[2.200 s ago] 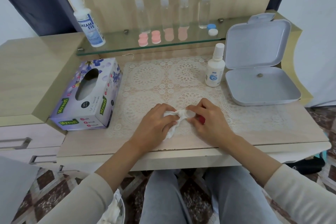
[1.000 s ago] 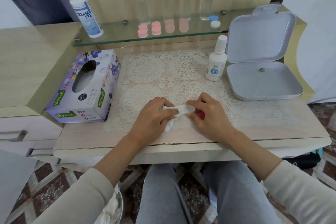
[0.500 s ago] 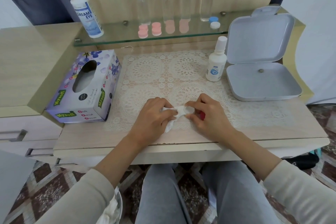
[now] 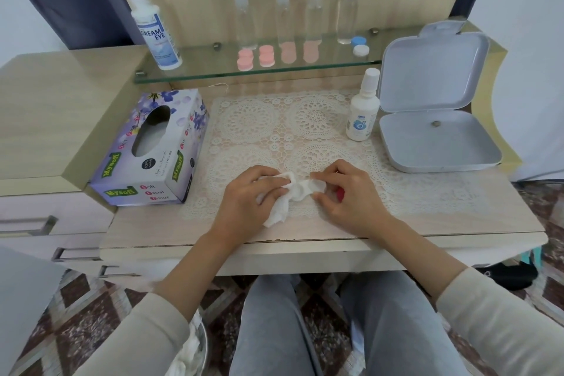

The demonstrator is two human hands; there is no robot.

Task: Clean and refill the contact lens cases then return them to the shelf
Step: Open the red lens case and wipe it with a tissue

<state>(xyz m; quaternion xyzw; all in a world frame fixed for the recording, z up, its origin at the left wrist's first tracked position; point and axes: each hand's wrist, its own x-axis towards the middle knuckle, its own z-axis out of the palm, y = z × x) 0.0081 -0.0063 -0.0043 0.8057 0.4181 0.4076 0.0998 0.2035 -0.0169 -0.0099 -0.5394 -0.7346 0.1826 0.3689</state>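
the case, small, white, smooth plastic with a rounded cup, sits at the near edge of the lace mat, held between both hands. the right hand pinches its end with curled fingers; a red bit shows under that palm, but what it is cannot be told. the left hand has its fingers curled round a crumpled white tissue, pressing it against the case.

the mat is cream, with round openwork medallions, and lies on a pale wood-grain surface. left of the mat stands a purple floral cardboard tissue box. on the mat's far right corner is a small white bottle; right of the mat is an open grey hinged box with rounded corners. beyond the mat is a glass shelf with round pink cases.
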